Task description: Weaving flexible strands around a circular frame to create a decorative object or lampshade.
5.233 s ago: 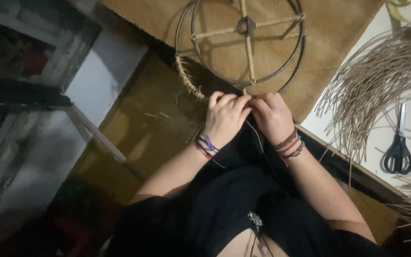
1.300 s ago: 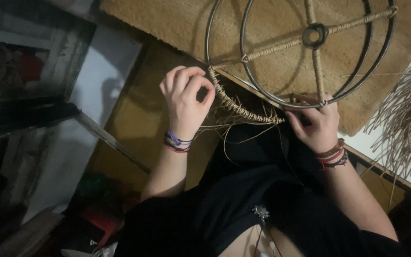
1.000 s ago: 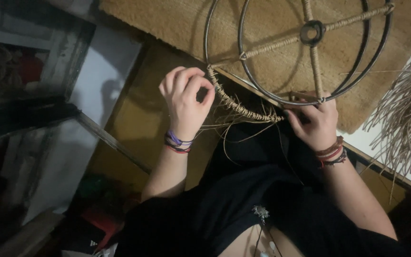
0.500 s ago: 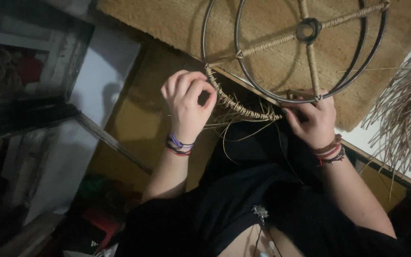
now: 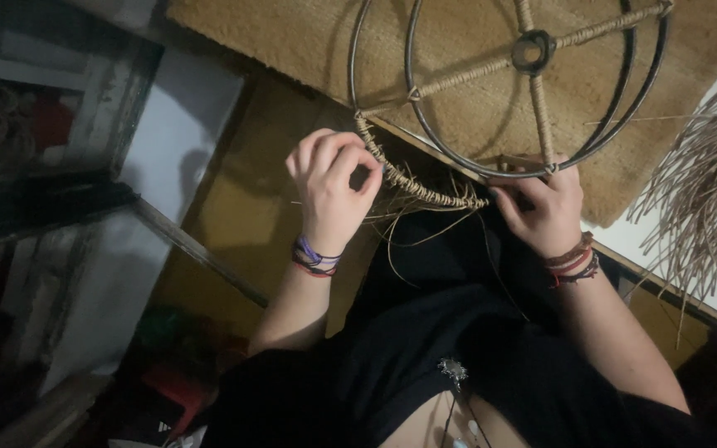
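Head view: two hands (image 5: 334, 187), one wire frame (image 5: 508, 83).

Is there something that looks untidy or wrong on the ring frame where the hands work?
Yes. Loose fibre ends stick out and hang below the wrapped section of the wire frame, between the left hand and right hand.

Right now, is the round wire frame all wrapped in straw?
No, partly. Straw wrapping covers only the wire frame rim between both hands; the rest is bare metal.
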